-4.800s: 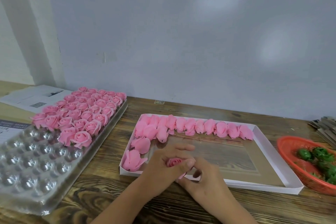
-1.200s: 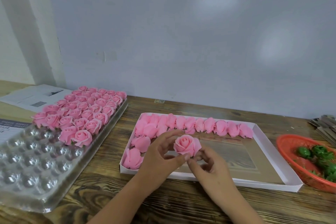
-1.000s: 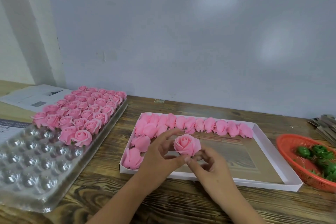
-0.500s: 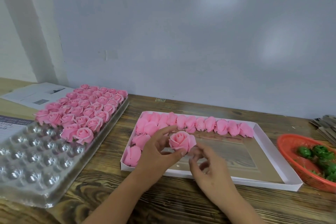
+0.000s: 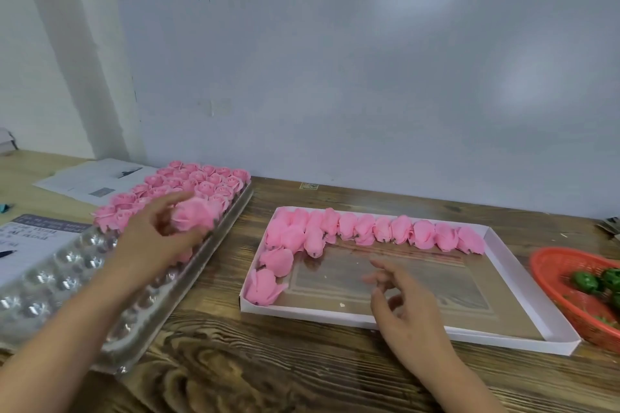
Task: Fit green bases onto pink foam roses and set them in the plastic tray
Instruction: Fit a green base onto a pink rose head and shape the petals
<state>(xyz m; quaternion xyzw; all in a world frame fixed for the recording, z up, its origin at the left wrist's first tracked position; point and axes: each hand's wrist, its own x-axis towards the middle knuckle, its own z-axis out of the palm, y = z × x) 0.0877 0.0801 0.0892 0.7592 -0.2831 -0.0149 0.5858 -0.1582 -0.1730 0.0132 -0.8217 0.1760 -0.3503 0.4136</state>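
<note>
While the left hand (image 5: pixel 152 238) holds one rose (image 5: pixel 193 215), eleven line the box (image 5: pixel 523 282).

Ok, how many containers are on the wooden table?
3: the clear plastic cavity tray at left, the white cardboard box in the middle, the orange mesh basket at right, partly cut off.

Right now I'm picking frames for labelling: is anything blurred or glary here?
Head view: the left hand and its rose are motion-blurred; the right hand is slightly soft; the plastic tray glints; soft light patches sit on the wall; edges bow.
</note>
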